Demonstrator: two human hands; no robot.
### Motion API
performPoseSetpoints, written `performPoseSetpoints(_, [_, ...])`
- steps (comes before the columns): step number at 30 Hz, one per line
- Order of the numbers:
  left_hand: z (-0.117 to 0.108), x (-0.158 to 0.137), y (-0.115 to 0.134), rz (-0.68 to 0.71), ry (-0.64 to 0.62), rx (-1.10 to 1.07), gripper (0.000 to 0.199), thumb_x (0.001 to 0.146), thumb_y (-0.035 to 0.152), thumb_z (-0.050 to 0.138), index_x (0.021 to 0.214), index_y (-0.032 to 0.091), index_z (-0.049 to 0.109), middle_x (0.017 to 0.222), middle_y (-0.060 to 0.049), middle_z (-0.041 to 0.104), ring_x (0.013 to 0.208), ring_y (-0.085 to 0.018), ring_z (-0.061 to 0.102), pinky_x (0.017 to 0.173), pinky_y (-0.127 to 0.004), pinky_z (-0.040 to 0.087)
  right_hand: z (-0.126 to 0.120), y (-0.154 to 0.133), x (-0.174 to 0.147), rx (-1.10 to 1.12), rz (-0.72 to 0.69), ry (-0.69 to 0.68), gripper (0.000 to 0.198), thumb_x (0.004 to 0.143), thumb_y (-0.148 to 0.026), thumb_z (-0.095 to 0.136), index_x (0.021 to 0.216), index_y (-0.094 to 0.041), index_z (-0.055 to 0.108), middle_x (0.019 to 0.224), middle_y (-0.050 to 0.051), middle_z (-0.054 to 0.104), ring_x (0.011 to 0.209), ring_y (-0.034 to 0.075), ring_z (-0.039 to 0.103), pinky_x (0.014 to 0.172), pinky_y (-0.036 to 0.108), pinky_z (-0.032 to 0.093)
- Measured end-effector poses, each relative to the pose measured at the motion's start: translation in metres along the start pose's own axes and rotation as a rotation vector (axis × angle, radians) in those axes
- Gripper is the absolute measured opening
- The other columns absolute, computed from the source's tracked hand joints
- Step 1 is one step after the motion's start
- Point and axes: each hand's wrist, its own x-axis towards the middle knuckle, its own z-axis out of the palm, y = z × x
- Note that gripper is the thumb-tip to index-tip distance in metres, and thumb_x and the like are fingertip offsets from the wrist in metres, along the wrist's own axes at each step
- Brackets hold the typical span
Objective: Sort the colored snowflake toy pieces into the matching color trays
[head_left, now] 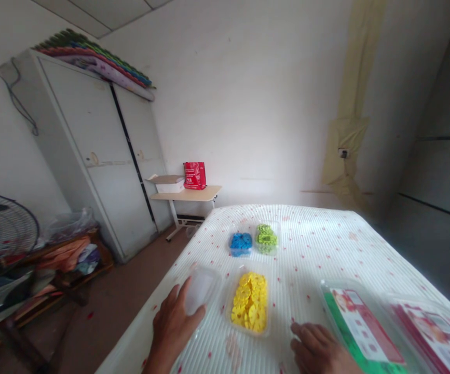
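Observation:
My left hand (176, 324) has its thumb and fingers on the near edge of a clear plastic lid (202, 286), left of an uncovered clear box (230, 319). Yellow flower-shaped plastic pieces (250, 301) fill that box, and neither hand touches it. To its right, my right hand (320, 349) is low over the table, its fingers curled together and nothing visible in them. Whether its fingertips touch the cloth I cannot tell. Beside that hand lies a clear box of green pieces (331, 317) with a printed label.
Farther back stand clear boxes of blue pieces (241, 243) and light green pieces (267, 236). A labelled box with dark red contents (407, 322) is at the right. Ribbed, patterned cloth (302, 244) covers the table. A fan (4, 223) and a cabinet (88, 156) stand left.

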Motion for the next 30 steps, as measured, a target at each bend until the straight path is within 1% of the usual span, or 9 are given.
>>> performPoseSetpoints(4, [-0.017,0.000,0.004,-0.007,0.112,-0.122,0.067,0.070,0.035,0.054,0.134,0.022,0.037,0.139,-0.011,0.038,0.128,-0.031,0.035,0.104,-0.049,0.024,-0.005,-0.004,0.015,-0.010,0.072,-0.031,0.025,0.071,-0.003,0.043,0.074,-0.022,0.060,0.087,0.004,0.070,0.073,0.019,0.065,0.064,0.029,0.052])
performPoseSetpoints(7, [-0.034,-0.008,0.004,0.108,0.118,-0.479,0.066,0.070,0.038,0.055,0.133,0.025,0.038,0.142,-0.006,0.036,0.132,-0.029,0.028,0.108,-0.047,0.018,-0.014,-0.010,0.029,0.065,0.094,-0.044,0.027,0.072,-0.005,0.045,0.085,-0.022,0.062,0.092,0.005,0.070,0.076,0.020,0.066,0.065,0.029,0.055])
performPoseSetpoints(10, [-0.047,-0.024,0.010,0.278,-0.195,-1.087,0.060,0.077,0.046,0.049,0.133,0.029,0.038,0.144,-0.002,0.034,0.133,-0.028,0.028,0.109,-0.044,0.019,-0.028,-0.018,0.051,0.210,0.174,-0.010,0.030,0.080,-0.013,0.046,0.107,-0.020,0.057,0.106,0.010,0.066,0.091,0.020,0.064,0.075,0.030,0.054])
performPoseSetpoints(14, [-0.053,-0.044,0.035,0.416,-0.748,-1.738,0.068,0.076,0.059,0.040,0.132,0.021,0.043,0.140,-0.010,0.041,0.128,-0.035,0.034,0.105,-0.052,0.022,-0.045,-0.023,0.089,0.526,0.443,0.059,0.036,0.088,-0.028,0.043,0.123,-0.020,0.044,0.103,0.010,0.064,0.076,0.015,0.064,0.067,0.025,0.054])
performPoseSetpoints(17, [-0.051,-0.050,0.058,0.413,-1.016,-1.945,0.073,0.071,0.063,0.043,0.128,0.018,0.048,0.132,-0.016,0.049,0.122,-0.040,0.040,0.101,-0.057,0.024,-0.046,-0.024,0.113,0.761,0.579,0.126,0.040,0.089,-0.033,0.041,0.127,-0.023,0.040,0.102,0.007,0.062,0.074,0.013,0.062,0.064,0.023,0.052])
performPoseSetpoints(20, [-0.047,-0.050,0.072,0.331,-1.129,-1.999,0.071,0.069,0.064,0.046,0.123,0.018,0.054,0.127,-0.017,0.054,0.118,-0.039,0.045,0.099,-0.057,0.025,-0.038,-0.023,0.125,0.905,0.613,0.178,0.040,0.087,-0.034,0.042,0.125,-0.020,0.042,0.084,0.002,0.062,0.067,0.012,0.059,0.059,0.022,0.049])
performPoseSetpoints(22, [-0.044,-0.048,0.075,0.208,-1.014,-1.991,0.061,0.074,0.059,0.045,0.115,0.018,0.060,0.123,-0.016,0.057,0.114,-0.035,0.050,0.099,-0.053,0.030,-0.030,-0.019,0.127,0.887,0.646,0.206,0.039,0.085,-0.032,0.043,0.121,-0.016,0.045,0.070,-0.001,0.058,0.059,0.012,0.056,0.056,0.021,0.046])
performPoseSetpoints(25, [-0.036,-0.039,0.072,0.053,-0.613,-1.783,0.042,0.078,0.046,0.050,0.102,0.015,0.066,0.100,-0.012,0.068,0.095,-0.026,0.061,0.087,-0.040,0.043,-0.017,-0.013,0.125,0.795,0.701,0.181,0.040,0.083,-0.030,0.042,0.118,-0.012,0.048,0.063,-0.002,0.055,0.056,0.012,0.054,0.055,0.022,0.044])
performPoseSetpoints(30, [-0.008,-0.014,0.068,0.078,-0.130,-1.118,0.046,0.077,0.046,0.049,0.106,0.013,0.063,0.068,-0.004,0.065,0.058,-0.017,0.059,0.058,-0.028,0.045,0.003,-0.003,0.120,0.561,0.761,0.028,0.043,0.082,-0.028,0.039,0.120,-0.009,0.048,0.061,0.000,0.059,0.057,0.016,0.058,0.057,0.025,0.041])
